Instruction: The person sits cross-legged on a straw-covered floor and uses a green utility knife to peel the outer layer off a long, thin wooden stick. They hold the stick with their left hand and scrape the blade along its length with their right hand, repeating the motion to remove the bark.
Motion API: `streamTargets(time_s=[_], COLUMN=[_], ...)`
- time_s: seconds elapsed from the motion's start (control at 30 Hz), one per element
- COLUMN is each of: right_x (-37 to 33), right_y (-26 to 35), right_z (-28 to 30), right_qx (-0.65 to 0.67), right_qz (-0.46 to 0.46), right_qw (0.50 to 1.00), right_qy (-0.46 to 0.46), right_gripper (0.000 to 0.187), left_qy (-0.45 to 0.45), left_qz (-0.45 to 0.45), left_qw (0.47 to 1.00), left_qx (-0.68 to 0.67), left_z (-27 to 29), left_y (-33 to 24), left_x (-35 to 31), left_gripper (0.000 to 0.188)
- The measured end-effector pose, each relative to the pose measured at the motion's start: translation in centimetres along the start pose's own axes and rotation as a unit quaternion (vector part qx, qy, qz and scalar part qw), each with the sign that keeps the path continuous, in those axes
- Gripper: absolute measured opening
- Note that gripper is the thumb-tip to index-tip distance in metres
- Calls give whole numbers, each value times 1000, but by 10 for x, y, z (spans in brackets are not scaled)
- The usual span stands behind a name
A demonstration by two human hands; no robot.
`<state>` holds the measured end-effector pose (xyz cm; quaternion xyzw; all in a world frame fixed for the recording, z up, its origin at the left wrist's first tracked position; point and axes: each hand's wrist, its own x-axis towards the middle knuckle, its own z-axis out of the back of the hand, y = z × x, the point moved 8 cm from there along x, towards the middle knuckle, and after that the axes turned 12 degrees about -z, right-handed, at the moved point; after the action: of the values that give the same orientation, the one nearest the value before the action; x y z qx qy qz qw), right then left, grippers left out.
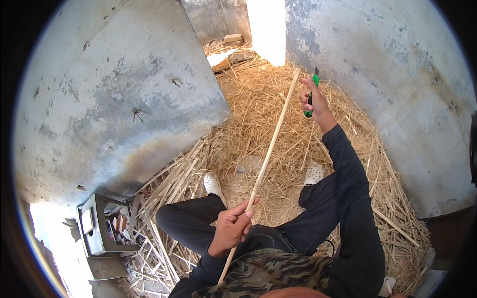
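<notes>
My left hand [231, 229] is closed around the lower part of a long, pale strip of split wood or cane [272, 144]. The strip slants up and away from my lap, its far end reaching close to my right hand [315, 103]. That hand is stretched out ahead, wrapped round a green and black utility knife [315, 82]. Its dark blade sticks out at the top, pointing away from me. Between the knife and the strip's far end there is a small gap.
Straw-like shavings [258, 109] cover the floor around my white clogs [213, 186]. Loose strips [169, 181] pile up at left, by a small wooden cabinet [102, 226]. Worn plaster walls [124, 84] stand on both sides. Bricks [233, 38] lie near the bright doorway.
</notes>
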<state>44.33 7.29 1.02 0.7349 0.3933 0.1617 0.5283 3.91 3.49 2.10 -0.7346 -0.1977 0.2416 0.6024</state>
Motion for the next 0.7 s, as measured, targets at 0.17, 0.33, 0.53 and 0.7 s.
streamTargets(time_s=[0.17,0.33,0.53,0.7], right_x=[14,24,14,-75], right_y=[-25,-38,-19,-32], right_z=[-11,-11,-12,-87], right_qx=[13,62,-339,-604], right_qz=[-64,-67,94,200], right_qw=[996,995,931,770], right_qy=[60,45,-95,43], right_gripper=[32,19,46,74], left_qy=[7,32,3,-41], left_qz=[30,12,30,-29], left_qw=[999,999,997,994], left_qx=[38,-3,-68,-99], left_z=[-2,0,6,20], left_y=[14,29,42,27], left_x=[-5,18,56,85], left_gripper=[34,26,22,33])
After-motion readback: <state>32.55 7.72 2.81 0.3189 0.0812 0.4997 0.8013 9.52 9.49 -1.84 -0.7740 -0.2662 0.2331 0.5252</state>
